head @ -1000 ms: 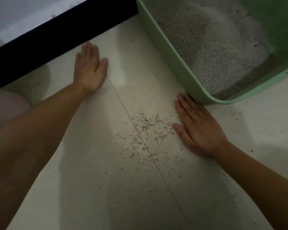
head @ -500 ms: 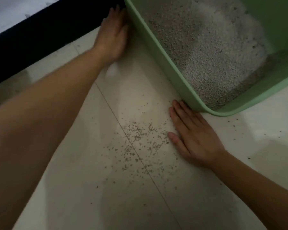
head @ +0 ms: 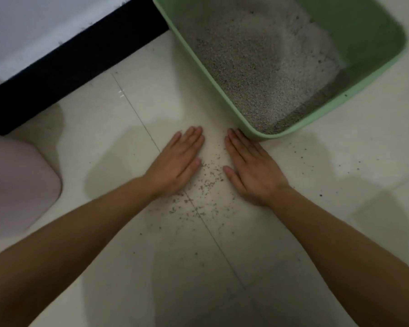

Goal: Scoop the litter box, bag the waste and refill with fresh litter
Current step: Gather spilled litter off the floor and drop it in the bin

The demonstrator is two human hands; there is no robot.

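Seemingly late in the task, the green litter box [head: 364,31] stands on the tiled floor [head: 316,185] with litter [head: 257,67] inside, while the left hand [head: 178,161] and the right hand [head: 250,166], both flat and holding nothing, press the floor on either side of spilled grains [head: 208,178] that are not yet gathered.

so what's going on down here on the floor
A person has the left hand and right hand flat on the tile floor, either side of some spilled litter grains, apparently to sweep them together. The right fingertips are at the corner of the green litter box, which holds grey litter. No scoop or bag shows.
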